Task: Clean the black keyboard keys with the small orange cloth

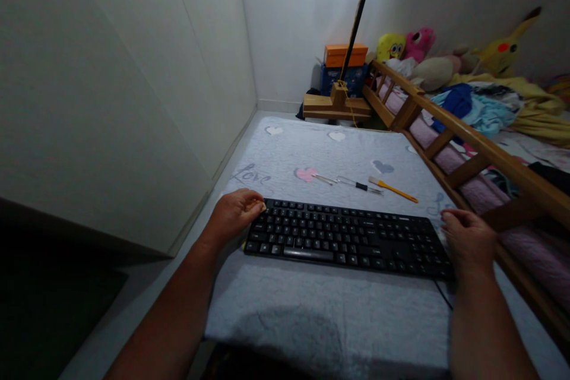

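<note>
Your hands frame a black keyboard point(320, 231) on the cloth-covered counter point(289, 297).
The keyboard lies in front of you, spacebar edge nearest you. Your left hand point(238, 211) has its fingers bent in at the far left corner; your right hand point(472, 240) has its fingers curled beside the right end. Whether either set grips anything, I cannot tell. Beyond the keyboard lie thin white sticks point(325, 179), a black-handled tool point(361, 186) and a yellow-handled brush point(396, 190).
</note>
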`<state>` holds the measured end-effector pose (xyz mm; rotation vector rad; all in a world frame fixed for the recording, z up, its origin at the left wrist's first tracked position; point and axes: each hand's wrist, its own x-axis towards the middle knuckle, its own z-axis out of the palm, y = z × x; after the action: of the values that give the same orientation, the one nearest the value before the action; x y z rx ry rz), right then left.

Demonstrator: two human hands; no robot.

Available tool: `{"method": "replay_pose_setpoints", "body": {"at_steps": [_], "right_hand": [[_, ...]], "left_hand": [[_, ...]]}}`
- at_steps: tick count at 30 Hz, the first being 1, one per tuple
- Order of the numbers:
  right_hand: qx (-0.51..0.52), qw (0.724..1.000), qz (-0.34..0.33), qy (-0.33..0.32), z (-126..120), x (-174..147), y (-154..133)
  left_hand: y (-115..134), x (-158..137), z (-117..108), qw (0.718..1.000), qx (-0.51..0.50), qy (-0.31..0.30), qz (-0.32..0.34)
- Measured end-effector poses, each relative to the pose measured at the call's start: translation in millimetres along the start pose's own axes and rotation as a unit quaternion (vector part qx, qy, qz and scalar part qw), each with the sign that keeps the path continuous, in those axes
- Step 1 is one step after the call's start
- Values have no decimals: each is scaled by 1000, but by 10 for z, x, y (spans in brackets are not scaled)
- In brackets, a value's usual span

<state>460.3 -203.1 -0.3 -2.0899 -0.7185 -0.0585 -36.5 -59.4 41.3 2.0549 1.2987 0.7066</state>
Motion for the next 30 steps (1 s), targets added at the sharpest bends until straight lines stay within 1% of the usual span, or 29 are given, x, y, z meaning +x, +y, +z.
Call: {"method": "replay_pose_setpoints", "body": {"at_steps": [3,7,10,14,17,21,25,30], "right_hand": [[38,996,84,-17,-35,-51,-142],[63,991,119,-24,-73,-120,-331],[58,990,127,-26,-95,-155,-421],[48,990,126,-32,-123,-182,-490],[53,990,131,-31,-125,-188,-501],[62,988,136,-24,-104,-177,-458],[66,988,134,-30,-94,-163,-408],[78,988,132,-34,-71,-135,-335]], "left_hand": [[7,-6,11,998,-55,-12,-13],[70,-14,37,998,-54,-31,4],[84,-6,37,998,-40,-45,17],[39,9,23,995,-64,-78,24],[25,7,16,994,-63,-88,32],[48,-2,-2,997,-25,-63,26],[-2,3,-35,998,26,-49,44],[-68,8,-73,998,44,-27,45]]}}
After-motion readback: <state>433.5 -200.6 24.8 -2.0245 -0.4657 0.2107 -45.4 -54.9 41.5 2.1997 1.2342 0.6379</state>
